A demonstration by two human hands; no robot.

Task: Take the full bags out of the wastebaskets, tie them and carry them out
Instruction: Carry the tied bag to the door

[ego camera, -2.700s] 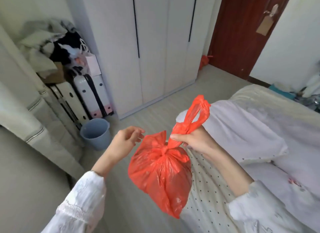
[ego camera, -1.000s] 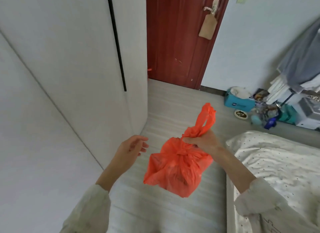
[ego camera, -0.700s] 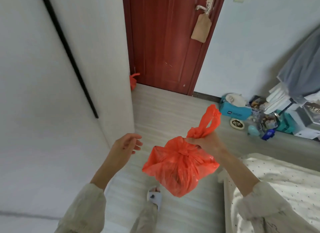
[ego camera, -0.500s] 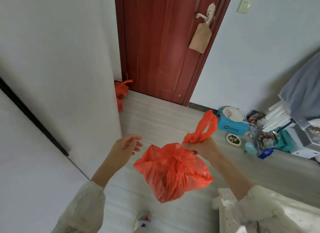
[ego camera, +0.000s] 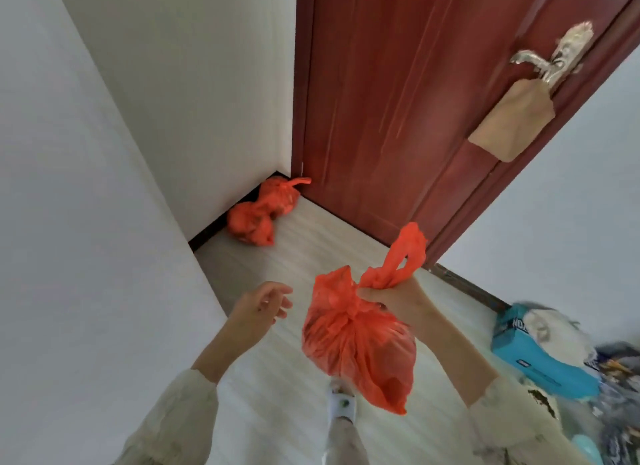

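Observation:
A full orange plastic bag, knotted at the top, hangs in the air at the centre of the head view. My right hand grips its twisted handles just above the knot, and the handle loops stick up past my fingers. My left hand floats to the left of the bag, fingers loosely spread, holding nothing and not touching it. Two more tied orange bags lie on the floor in the corner between the white wardrobe side and the door frame.
A dark red door stands shut ahead, with a metal lever handle and a brown pouch hanging from it. The white wardrobe fills the left. A blue box and clutter sit at the right wall. My slippered foot is below the bag.
I have walked from the bedside along the wardrobe to the door, carrying the bag in my right hand. The two bags in the corner have come into full view.

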